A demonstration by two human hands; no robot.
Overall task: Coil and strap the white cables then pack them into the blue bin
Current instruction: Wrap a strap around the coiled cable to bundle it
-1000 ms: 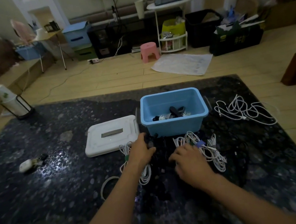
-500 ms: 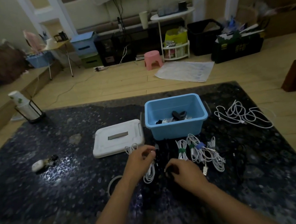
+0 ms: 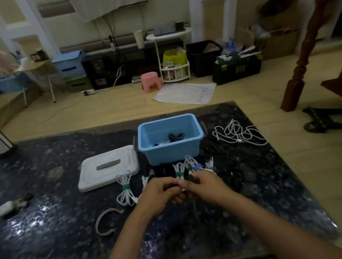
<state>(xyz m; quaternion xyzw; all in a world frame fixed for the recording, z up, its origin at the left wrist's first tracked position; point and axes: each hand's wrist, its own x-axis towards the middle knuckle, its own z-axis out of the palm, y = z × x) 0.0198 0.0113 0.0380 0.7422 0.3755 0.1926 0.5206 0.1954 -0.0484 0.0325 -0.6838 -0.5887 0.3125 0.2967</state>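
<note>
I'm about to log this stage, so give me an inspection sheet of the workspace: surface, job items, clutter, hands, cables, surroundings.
Surface: dark speckled table, glossy with glare.
Job's things: blue bin open, dark items inside; white lid lying to its left.
Clutter: small white object at left; pale curved strip near the left forearm.
Hands: left hand and right hand meet in front of the bin, pinching a dark strap.
Cables: strapped coil with green strap; more strapped coils before the bin; loose white cable right of the bin.
Surroundings: wooden floor, pink stool, storage boxes along the wall.
</note>
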